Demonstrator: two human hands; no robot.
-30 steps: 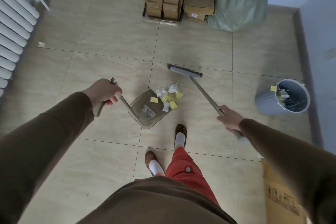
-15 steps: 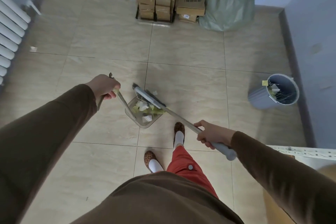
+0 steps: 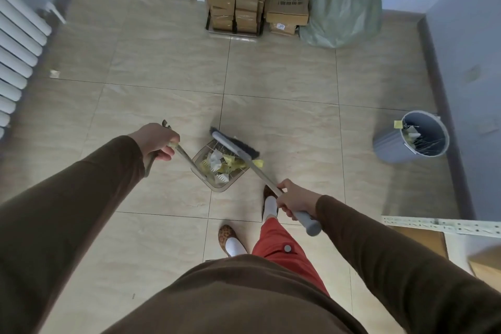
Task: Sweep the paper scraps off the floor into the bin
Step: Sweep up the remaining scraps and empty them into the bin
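Translucent brown plastic dustpan (image 3: 217, 184) on tile held yellow and white paper scraps (image 3: 221, 164). Left hand (image 3: 157, 141) gripped dustpan handle; right hand (image 3: 295, 199) clenched grey broom (image 3: 233, 145) handle. One yellow scrap (image 3: 258, 162) outside pan. Grey round bin (image 3: 414, 137) well right, scraps inside.

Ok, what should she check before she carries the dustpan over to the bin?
1. Scraps inside the dustpan: mostly ok; one yellow scrap sits at its open edge.
2. Left hand gripping the dustpan handle: ok.
3. Right hand gripping the broom handle: ok.
4. Bin open: ok; it stands off to the right near the wall.
5. Floor fully swept: not ok; a small scrap lies by the radiator.
6. Dustpan level: cannot tell.
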